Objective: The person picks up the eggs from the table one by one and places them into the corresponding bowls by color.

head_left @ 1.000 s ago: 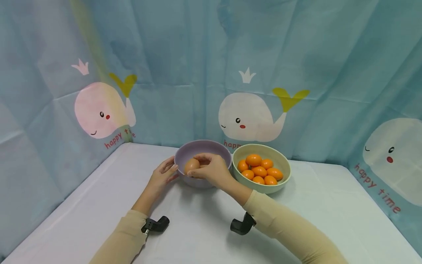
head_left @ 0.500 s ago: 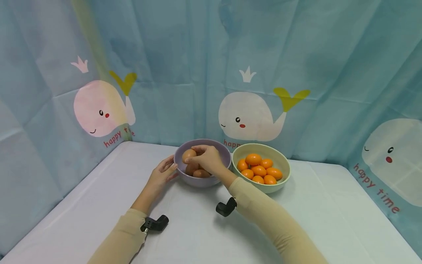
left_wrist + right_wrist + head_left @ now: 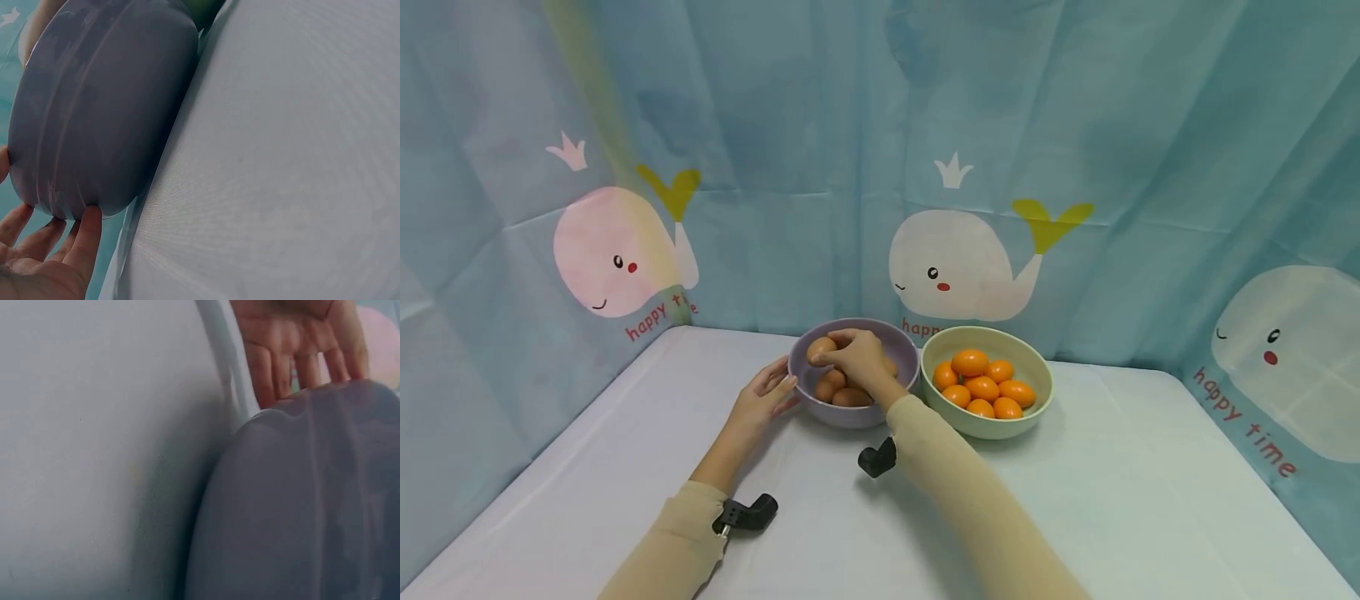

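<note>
A purple bowl (image 3: 904,350) stands on the table with several brown eggs (image 3: 851,397) in it. My right hand (image 3: 859,358) is over the bowl and pinches one brown egg (image 3: 821,350) between thumb and fingers, near the bowl's far left inner wall. With nearly straight fingers, my left hand (image 3: 763,400) touches the bowl's left outer side. In the left wrist view the fingertips (image 3: 92,215) rest against the bowl's wall (image 3: 119,106). The right wrist view shows the bowl's outside (image 3: 275,500) and the left hand (image 3: 294,344) beyond it; the right hand and its egg are hidden there.
A pale green bowl (image 3: 1041,375) with several orange oval fruits (image 3: 981,388) stands right beside the purple bowl. A white cloth (image 3: 820,517) covers the table. Behind it hangs a blue curtain (image 3: 790,250) with whale prints.
My right hand has carried the egg up and to the left, toward the bowl's far left side. More eggs in the bowl now show. The left hand stays at the bowl's side.
</note>
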### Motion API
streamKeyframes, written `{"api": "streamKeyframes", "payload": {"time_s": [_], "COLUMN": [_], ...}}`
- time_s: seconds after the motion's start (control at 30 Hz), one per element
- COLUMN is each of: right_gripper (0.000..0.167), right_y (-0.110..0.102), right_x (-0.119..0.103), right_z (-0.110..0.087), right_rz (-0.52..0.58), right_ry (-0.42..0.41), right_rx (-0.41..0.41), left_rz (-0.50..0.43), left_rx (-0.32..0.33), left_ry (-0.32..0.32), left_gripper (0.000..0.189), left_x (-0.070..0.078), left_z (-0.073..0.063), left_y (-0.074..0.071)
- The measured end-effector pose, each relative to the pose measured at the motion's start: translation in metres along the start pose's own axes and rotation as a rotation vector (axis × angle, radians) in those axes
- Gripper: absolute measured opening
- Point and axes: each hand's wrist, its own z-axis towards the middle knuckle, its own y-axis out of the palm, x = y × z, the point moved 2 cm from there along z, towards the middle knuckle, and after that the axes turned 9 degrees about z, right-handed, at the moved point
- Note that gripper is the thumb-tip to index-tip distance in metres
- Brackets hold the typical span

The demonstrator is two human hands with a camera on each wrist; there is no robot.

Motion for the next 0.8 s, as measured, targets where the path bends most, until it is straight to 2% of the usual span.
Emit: {"api": "streamKeyframes", "payload": {"time_s": [0.13,0.33,0.57,0.8], "right_gripper": [0.052,0.053,0.055,0.052], "right_y": [0.004,0.01,0.013,0.015], "right_x": [0.002,0.003,0.003,0.004], "right_z": [0.003,0.004,0.004,0.005], "right_rz": [-0.052,-0.166,-0.219,-0.276], "right_ry": [0.002,-0.011,-0.01,-0.062], "right_rx": [0.006,-0.049,-0.063,-0.084], "left_rz": [0.001,0.004,-0.012,-0.019], "left_rx": [0.0,0.003,0.014,0.019], "left_ry": [0.006,-0.002,0.004,0.002], "left_gripper": [0.065,0.064,0.062,0.062], "left_x": [0.001,-0.001,-0.002,-0.001], "left_z": [-0.001,-0.002,0.0,0.001], "left_y": [0.0,-0.001,-0.001,0.001]}}
